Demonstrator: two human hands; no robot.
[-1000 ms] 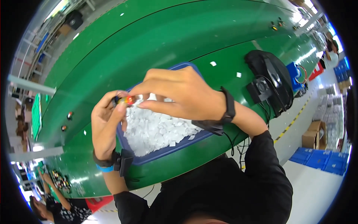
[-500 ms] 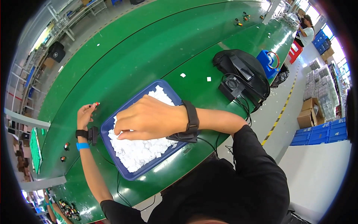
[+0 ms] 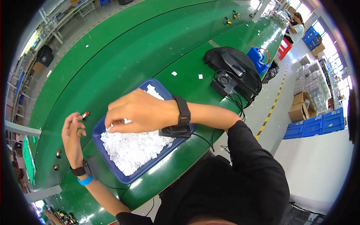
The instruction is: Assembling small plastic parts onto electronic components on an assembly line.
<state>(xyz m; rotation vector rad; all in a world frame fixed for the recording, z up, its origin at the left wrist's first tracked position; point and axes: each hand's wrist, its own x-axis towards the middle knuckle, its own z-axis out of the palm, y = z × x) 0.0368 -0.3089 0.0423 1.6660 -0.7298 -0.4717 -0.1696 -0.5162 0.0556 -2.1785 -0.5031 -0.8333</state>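
A dark blue tray (image 3: 141,173) full of small white paper-like squares (image 3: 131,153) rests on the green table before me. Above its left part is my right hand (image 3: 140,111), with thumb and fingers pinched together. White shows at the fingertips, apparently one of the squares; the fingers partly hide it. My left hand (image 3: 72,140) is left of the tray, palm turned inward, fingers apart, with nothing visible in it. Just beyond its fingertips lies a small red, black and yellowish part (image 3: 86,114) on the green surface. Both wrists wear black straps with devices.
Two more small parts (image 3: 58,153) lie at the left. A black bag (image 3: 242,71) with a dark box and cables, and a blue holder (image 3: 258,58), stand at the right. Loose white squares (image 3: 200,76) lie beyond the tray. A person (image 3: 296,30) works far right.
My left hand has drawn down and left, its fingers spreading apart near the small red part. The right hand has shifted slightly left and up from the pile. The whole view has swung slightly.
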